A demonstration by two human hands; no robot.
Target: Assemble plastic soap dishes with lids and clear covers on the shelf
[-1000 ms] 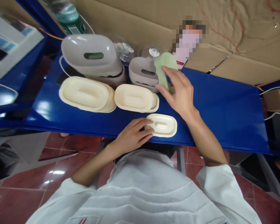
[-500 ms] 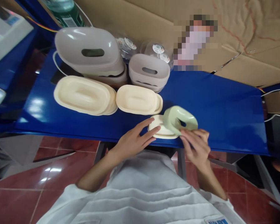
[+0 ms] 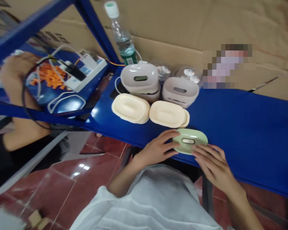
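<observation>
Bench (image 3: 242, 127) notes: green shell (image 3: 199, 138) sits slot-up nr. the front edge, between our hands. L hand (image 3: 156, 151): half open, fingers spread, tips at the shell's L end (can't tell if it grips or only steadies). R hand (image 3: 214, 163): fingers bent close together over the near R rim, which we take as a light hold. Pale ridge (image 3: 188, 141) shows thru the slot, so step in hand is prob. seating shell over a pale base. Next move, we reckon, calls for level pressure at both ends, w/ ridge centred. Beyond, to L: cream pieces (image 3: 169, 113), then grey shells (image 3: 151, 75), slotted likewise.
</observation>
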